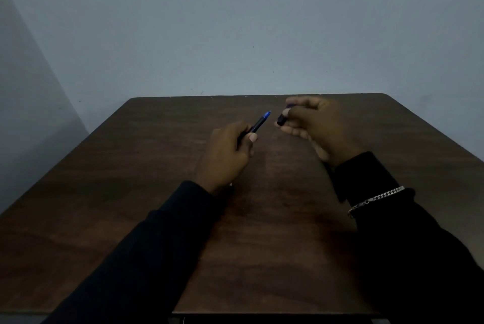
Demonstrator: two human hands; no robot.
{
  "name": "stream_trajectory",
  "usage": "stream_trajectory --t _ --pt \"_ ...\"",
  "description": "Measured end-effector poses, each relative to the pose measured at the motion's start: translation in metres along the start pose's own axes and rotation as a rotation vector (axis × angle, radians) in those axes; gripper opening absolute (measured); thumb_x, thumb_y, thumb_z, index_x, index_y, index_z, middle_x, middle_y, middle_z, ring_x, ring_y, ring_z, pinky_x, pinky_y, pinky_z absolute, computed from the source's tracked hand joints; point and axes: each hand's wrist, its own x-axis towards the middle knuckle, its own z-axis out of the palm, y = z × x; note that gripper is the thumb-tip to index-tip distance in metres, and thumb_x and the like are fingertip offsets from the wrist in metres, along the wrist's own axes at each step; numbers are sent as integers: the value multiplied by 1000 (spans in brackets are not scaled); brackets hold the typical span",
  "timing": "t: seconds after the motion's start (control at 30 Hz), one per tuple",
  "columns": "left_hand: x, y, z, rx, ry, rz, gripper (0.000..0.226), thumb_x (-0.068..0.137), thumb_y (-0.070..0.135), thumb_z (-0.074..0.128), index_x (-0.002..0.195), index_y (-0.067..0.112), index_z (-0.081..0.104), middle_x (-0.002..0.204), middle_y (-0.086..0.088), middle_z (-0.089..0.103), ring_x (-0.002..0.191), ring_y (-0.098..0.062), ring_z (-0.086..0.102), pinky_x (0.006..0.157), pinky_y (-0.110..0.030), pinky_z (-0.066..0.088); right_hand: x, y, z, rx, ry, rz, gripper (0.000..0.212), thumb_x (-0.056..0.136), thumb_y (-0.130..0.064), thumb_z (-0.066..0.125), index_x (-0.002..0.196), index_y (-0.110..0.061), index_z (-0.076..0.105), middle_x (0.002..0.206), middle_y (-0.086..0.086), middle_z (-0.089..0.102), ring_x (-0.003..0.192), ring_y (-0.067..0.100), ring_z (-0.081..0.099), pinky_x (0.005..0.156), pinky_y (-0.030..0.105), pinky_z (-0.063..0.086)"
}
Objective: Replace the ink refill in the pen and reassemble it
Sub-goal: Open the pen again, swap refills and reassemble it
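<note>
Just left of the frame's centre, the left hand (226, 152) grips the pen (258, 122), its blue tip pointing up-right. Close beside it, not touching, the right hand (318, 127) pinches a small dark cap (282, 119). Both hover above the brown surface (104, 192).

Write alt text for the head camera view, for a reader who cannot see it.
A person's left hand holds a dark pen with a blue tip pointing up and away, while the right hand holds a small dark piece, probably the cap, just apart from that tip. Both hands hover above a dark wooden table against a plain grey wall; the right sleeve carries a silver chain bracelet.
</note>
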Motion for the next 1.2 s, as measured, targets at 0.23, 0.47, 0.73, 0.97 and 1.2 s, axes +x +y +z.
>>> stream_trajectory --t 0.23,0.47,0.73,0.97,1.2 --pt "-1 0 0 -4 1 9 23 106 19 57 89 8 68 72 0 71 64 -3 60 56 -10 39 -3 -3 0 200 -21 -121 27 95 0 69 121 -1 62 93 15 79 91 33 79 76 30 62" --pt "-1 -1 1 3 -37 3 20 107 20 57 93 11 69 74 2 71 63 -2 60 59 -18 40 -3 1 2 103 -51 -181 20 93 -2 71 112 -7 67 91 12 77 87 27 78 76 33 62" --pt "-1 -2 1 5 -38 30 21 106 20 58 91 11 69 70 4 70 66 -6 63 57 -14 40 -4 -1 1 -17 -40 -223 20 91 -3 75 109 -8 69 90 12 73 82 21 78 72 31 62" --pt "0 -5 3 -2 -16 46 21 106 20 57 91 11 70 69 4 69 63 -6 62 53 -15 40 -8 3 9 -53 -117 -199 18 89 -2 77 105 -7 70 83 7 73 81 22 79 70 29 62" --pt "-4 -3 4 -32 -11 22 21 106 19 57 89 21 68 64 12 66 62 8 61 55 -5 40 -12 7 14 -97 -153 -205 14 90 -2 76 104 -4 71 91 17 74 78 22 79 70 27 63"
